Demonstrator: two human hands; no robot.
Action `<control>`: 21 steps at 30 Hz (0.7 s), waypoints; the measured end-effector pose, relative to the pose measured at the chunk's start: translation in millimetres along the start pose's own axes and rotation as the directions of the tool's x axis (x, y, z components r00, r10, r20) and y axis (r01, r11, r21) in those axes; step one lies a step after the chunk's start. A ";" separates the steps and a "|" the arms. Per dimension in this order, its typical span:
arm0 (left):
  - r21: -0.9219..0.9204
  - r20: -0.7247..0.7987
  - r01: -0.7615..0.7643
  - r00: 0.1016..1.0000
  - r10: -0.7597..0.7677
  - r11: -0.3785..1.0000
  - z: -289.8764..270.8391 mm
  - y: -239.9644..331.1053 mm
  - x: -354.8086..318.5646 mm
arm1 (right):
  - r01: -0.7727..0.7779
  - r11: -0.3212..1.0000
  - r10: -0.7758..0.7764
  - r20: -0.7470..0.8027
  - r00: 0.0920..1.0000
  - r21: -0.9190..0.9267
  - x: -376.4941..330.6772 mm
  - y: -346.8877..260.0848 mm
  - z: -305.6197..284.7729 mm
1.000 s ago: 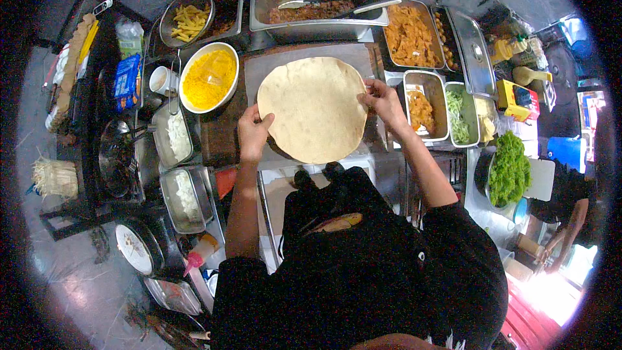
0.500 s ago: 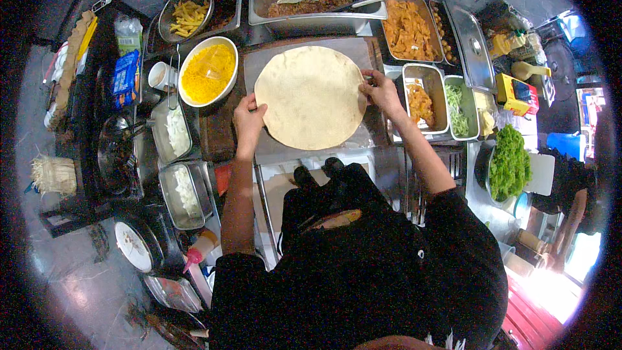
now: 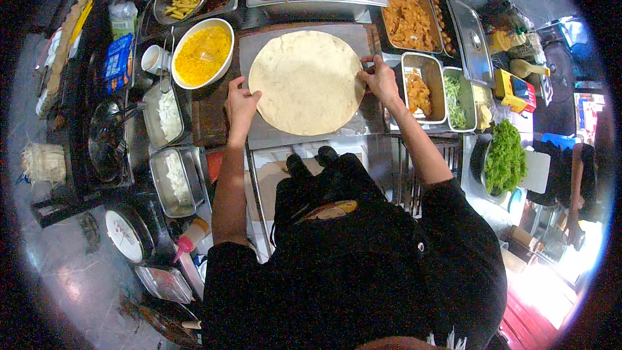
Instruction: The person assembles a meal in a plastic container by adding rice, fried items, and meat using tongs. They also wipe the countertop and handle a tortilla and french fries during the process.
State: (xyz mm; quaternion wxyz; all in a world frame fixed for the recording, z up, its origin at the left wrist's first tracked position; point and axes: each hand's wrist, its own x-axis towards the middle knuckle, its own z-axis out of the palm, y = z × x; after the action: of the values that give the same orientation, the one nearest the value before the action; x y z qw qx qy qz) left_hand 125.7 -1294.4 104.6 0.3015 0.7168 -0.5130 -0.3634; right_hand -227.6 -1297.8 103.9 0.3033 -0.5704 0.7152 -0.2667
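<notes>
Flatbread (image 3: 306, 82), round and pale, lies flat on a sheet of grey paper (image 3: 304, 131) at the middle of my bench (image 3: 210, 113). My left hand (image 3: 241, 102) rests at its lower-left rim, fingers curled onto the edge and grasping it. My right hand (image 3: 380, 79) pinches the right rim between thumb and fingertips. White oval bowl (image 3: 202, 52) of yellow shredded filling stands just beside the flatbread, to the upper left. Steel tray (image 3: 411, 21) of orange cooked pieces sits to the upper right. Two smaller steel tubs stand right of my right hand: one (image 3: 422, 87) with orange pieces, one (image 3: 458, 98) with green strips. Leafy greens (image 3: 505, 157) sit further right, well apart from the flatbread.
</notes>
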 end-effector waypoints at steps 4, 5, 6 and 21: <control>0.473 -0.120 -0.215 0.945 0.304 0.854 13.4 26.9 -33.1 | 0.068 0.996 -0.070 -0.038 0.997 -0.063 -5.9 -9.2 -4.4; 0.515 -0.094 -0.271 0.925 0.368 0.813 20.0 31.6 -41.3 | 0.116 0.990 -0.120 -0.047 0.992 -0.080 -5.9 -7.2 -5.5; 0.512 -0.059 -0.418 0.854 0.516 0.750 36.6 14.9 -43.1 | 0.173 0.980 -0.178 -0.051 0.983 -0.095 -3.6 -5.4 -4.7; -0.164 -0.556 -0.296 0.816 0.160 0.941 69.6 -77.4 -292.5 | -0.395 0.629 -0.512 0.738 0.439 0.670 -98.3 -164.4 34.0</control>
State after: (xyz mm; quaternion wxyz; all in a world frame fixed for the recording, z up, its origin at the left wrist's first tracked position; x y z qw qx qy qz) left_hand 46.6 -996.7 65.7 0.5593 0.6798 -0.4428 -0.1702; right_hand -78.8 -1237.0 213.3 0.8336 -0.4567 0.2260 -0.2131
